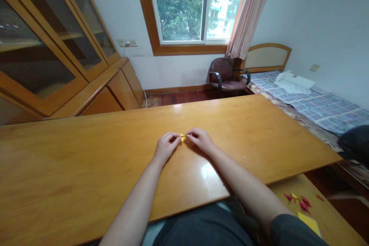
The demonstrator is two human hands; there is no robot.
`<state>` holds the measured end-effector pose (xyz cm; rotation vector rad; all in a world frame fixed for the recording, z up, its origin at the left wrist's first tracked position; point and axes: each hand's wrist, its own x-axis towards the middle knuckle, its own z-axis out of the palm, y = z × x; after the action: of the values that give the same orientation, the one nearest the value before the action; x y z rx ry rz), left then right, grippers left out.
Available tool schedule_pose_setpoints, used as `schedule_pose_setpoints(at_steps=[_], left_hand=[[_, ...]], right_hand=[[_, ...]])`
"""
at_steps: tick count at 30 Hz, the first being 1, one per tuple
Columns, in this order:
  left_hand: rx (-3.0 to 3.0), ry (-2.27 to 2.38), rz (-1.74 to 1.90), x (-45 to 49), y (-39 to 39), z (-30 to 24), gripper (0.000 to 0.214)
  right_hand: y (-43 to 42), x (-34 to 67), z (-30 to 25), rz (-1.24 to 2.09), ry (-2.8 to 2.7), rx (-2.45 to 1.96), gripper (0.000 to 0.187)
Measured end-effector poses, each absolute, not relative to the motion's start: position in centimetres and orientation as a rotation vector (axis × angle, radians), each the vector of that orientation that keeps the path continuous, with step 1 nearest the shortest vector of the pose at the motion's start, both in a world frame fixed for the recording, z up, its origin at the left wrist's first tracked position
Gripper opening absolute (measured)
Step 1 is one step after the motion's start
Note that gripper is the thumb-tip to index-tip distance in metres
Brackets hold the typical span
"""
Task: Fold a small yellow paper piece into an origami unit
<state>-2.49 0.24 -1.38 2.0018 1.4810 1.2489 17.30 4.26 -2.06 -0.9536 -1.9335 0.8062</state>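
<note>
A small folded piece of yellow paper (182,137) lies on the wooden table (86,153), near its middle. My left hand (165,147) pinches the paper's left side with its fingers curled. From the right, my right hand (201,140) pinches the other side. Both hands rest on the tabletop, fingertips almost touching each other. Most of the paper is hidden between the fingers.
A lower wooden surface (331,215) at my right holds several small red and yellow folded paper pieces (300,200) and a yellow sheet (309,222). Glass-door cabinets (52,54) stand at the left. Beyond the table are a dark chair (226,75) and a bed (311,102).
</note>
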Motion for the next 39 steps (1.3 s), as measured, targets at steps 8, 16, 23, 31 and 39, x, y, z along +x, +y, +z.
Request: schedule_pose_setpoints(at_steps=[8, 16, 23, 31, 39], left_hand=[[1.995, 1.692, 1.286, -2.7, 0.5, -1.8, 0.013], [2.027, 1.747, 1.075, -2.4, 0.6, -2.0, 0.015], [1.749, 1.756, 1.161, -2.7, 0.5, -1.3, 0.040], [1.857, 1.849, 1.044, -3.2, 0.9, -1.8, 0.025], [1.945, 1.838, 0.845, -2.9, 1.0, -2.4, 0.021]], right_hand=[[4.2, 17.2, -2.2, 0.732, -1.947, -0.986, 0.009], [4.2, 16.5, -2.3, 0.590, -2.175, -1.111, 0.002], [4.3, 16.7, -2.3, 0.571, -2.118, -1.141, 0.008], [4.2, 16.9, -2.2, 0.571, -2.123, -1.137, 0.008], [4.1, 16.9, -1.9, 0.613, -2.185, -1.067, 0.007]])
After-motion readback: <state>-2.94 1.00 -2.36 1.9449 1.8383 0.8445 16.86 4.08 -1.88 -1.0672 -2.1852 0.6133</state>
